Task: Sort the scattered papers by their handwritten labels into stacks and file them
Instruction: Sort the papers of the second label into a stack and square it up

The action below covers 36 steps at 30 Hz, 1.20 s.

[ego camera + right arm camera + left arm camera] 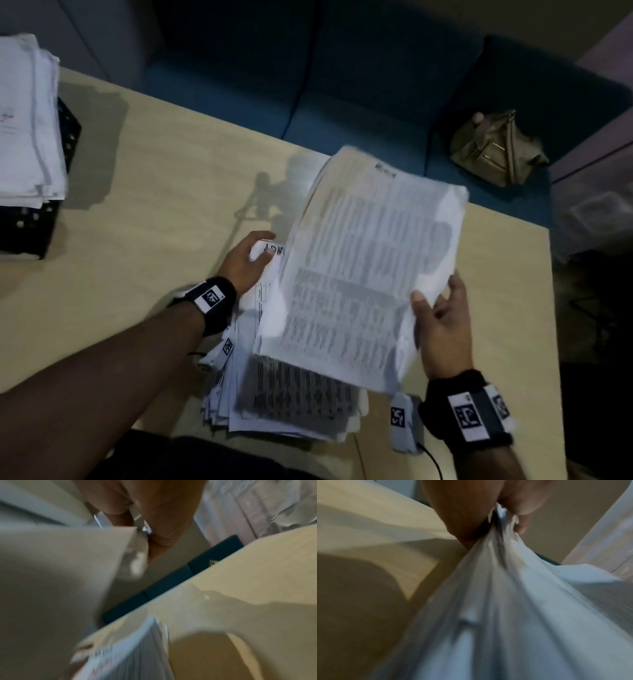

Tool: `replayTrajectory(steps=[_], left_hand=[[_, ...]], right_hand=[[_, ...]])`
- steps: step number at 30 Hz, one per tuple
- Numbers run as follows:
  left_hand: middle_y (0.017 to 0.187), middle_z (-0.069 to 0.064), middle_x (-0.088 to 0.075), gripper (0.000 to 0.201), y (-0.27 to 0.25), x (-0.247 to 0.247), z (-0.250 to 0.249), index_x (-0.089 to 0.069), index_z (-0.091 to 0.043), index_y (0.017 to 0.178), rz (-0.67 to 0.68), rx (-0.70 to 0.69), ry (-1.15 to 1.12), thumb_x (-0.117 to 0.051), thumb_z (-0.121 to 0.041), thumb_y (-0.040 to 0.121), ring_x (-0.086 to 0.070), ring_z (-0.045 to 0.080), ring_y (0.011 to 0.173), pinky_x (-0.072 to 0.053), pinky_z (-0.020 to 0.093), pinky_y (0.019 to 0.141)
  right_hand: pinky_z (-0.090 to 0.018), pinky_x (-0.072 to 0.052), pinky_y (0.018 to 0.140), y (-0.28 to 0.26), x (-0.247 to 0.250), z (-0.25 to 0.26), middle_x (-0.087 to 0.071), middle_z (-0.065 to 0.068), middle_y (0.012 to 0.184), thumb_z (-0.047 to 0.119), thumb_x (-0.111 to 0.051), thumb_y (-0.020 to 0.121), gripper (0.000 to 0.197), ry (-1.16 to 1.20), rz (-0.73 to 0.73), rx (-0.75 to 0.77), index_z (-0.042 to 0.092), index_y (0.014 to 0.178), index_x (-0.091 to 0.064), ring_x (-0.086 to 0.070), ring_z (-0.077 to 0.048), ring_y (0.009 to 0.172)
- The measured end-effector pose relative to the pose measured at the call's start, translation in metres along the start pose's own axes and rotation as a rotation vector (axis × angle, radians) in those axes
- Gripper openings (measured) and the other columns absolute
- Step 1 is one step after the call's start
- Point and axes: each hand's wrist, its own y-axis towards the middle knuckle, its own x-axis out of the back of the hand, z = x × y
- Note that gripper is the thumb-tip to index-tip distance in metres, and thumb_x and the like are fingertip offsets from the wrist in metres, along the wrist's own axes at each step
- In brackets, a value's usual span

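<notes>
White printed sheet (pixel 363 260) lifted over the table (pixel 154 192), long axis 1-to-7 o'clock; right hand (pixel 442 318) pinches its 4 o'clock edge, left hand (pixel 248 262) pinches the labelled stack (pixel 291 387) at 9 o'clock.

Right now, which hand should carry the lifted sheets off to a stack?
Right, probably. The right hand already pinches the lifted sheets by their edge, clear of the pile. The left hand holds the labelled papers underneath, so it looks busy.
</notes>
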Motion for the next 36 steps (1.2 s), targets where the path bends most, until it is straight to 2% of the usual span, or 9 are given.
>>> replayTrajectory(steps=[2, 5, 8, 12, 16, 20, 26, 30, 36], left_hand=[[0.111, -0.009, -0.065, 0.027, 0.001, 0.000, 0.001, -0.055, -0.050, 0.107, -0.012, 0.040, -0.010, -0.051, -0.025, 0.096, -0.062, 0.012, 0.087, -0.048, 0.020, 0.073], [0.110, -0.006, -0.067, 0.018, 0.002, -0.001, 0.003, -0.060, -0.042, 0.109, -0.017, 0.074, -0.103, -0.046, -0.034, 0.099, -0.065, 0.014, 0.094, -0.051, 0.027, 0.082], [0.127, -0.007, -0.059, 0.026, 0.001, 0.001, 0.000, -0.057, -0.039, 0.118, 0.008, 0.068, -0.136, -0.038, -0.045, 0.100, -0.055, 0.011, 0.116, -0.042, 0.035, 0.104], [0.126, -0.012, -0.053, 0.040, 0.001, -0.001, -0.010, -0.045, -0.048, 0.133, 0.070, 0.052, -0.169, -0.043, -0.054, 0.094, -0.045, 0.006, 0.122, -0.034, 0.032, 0.105], [0.117, -0.019, -0.058, 0.022, 0.005, -0.009, -0.017, -0.059, -0.042, 0.114, 0.091, -0.004, -0.091, -0.059, -0.038, 0.093, -0.051, 0.000, 0.112, -0.039, 0.026, 0.100], [0.108, -0.013, -0.061, 0.015, 0.007, -0.017, -0.020, -0.057, -0.039, 0.096, 0.154, -0.015, -0.031, -0.064, -0.028, 0.090, -0.056, 0.011, 0.109, -0.041, 0.027, 0.095], [0.102, -0.014, -0.066, 0.022, -0.009, -0.023, -0.015, -0.063, -0.041, 0.101, 0.174, -0.066, -0.154, -0.069, -0.025, 0.087, -0.058, -0.004, 0.102, -0.042, 0.010, 0.087], [0.097, -0.012, -0.063, 0.010, -0.015, -0.026, -0.005, -0.063, -0.025, 0.082, 0.156, 0.015, -0.132, -0.069, -0.018, 0.085, -0.057, 0.002, 0.099, -0.037, 0.024, 0.086], [0.111, -0.010, -0.060, 0.015, -0.019, -0.022, -0.002, -0.056, -0.017, 0.094, 0.159, 0.042, -0.096, -0.069, -0.020, 0.087, -0.050, -0.004, 0.108, -0.032, 0.018, 0.086]], right_hand=[[-0.038, -0.058, 0.082, -0.006, -0.015, -0.025, -0.063, -0.009, 0.122, 0.010, -0.057, 0.093, 0.059, -0.082, 0.098, -0.114, 0.026, 0.141, -0.028, -0.066, -0.025, 0.106], [-0.016, -0.055, 0.072, -0.013, -0.035, -0.053, -0.057, -0.004, 0.126, 0.011, -0.058, 0.093, 0.062, -0.243, 0.284, -0.267, 0.024, 0.143, -0.026, -0.062, -0.017, 0.105], [-0.028, -0.049, 0.086, -0.003, -0.044, -0.057, -0.058, -0.001, 0.128, 0.027, -0.061, 0.091, 0.051, -0.562, 0.369, -0.210, 0.021, 0.137, -0.041, -0.058, -0.020, 0.114], [-0.039, -0.042, 0.098, 0.046, -0.050, -0.042, -0.042, -0.012, 0.143, 0.041, -0.053, 0.094, 0.065, -0.735, 0.188, -0.229, 0.011, 0.147, -0.030, -0.051, -0.029, 0.121], [-0.040, -0.038, 0.103, 0.089, -0.069, -0.034, -0.025, -0.015, 0.151, 0.040, -0.048, 0.096, 0.069, -0.825, 0.297, -0.218, 0.023, 0.153, -0.012, -0.045, -0.036, 0.128], [-0.045, -0.044, 0.099, 0.098, -0.095, -0.029, -0.021, -0.012, 0.150, 0.037, -0.050, 0.095, 0.053, -1.116, 0.507, -0.106, 0.026, 0.144, -0.032, -0.045, -0.037, 0.124], [-0.043, -0.041, 0.091, 0.069, -0.103, -0.054, -0.042, -0.010, 0.125, 0.046, -0.047, 0.094, 0.046, -1.112, 0.372, -0.072, 0.011, 0.123, -0.051, -0.042, -0.035, 0.117], [-0.036, -0.036, 0.095, 0.061, -0.094, -0.067, -0.051, -0.008, 0.122, 0.042, -0.052, 0.092, 0.041, -1.002, 0.325, -0.002, 0.011, 0.119, -0.057, -0.045, -0.031, 0.115], [-0.031, -0.035, 0.105, 0.043, -0.064, -0.075, -0.043, -0.003, 0.145, 0.032, -0.049, 0.098, 0.044, -0.456, 0.126, -0.106, 0.014, 0.138, -0.044, -0.042, -0.019, 0.132]])
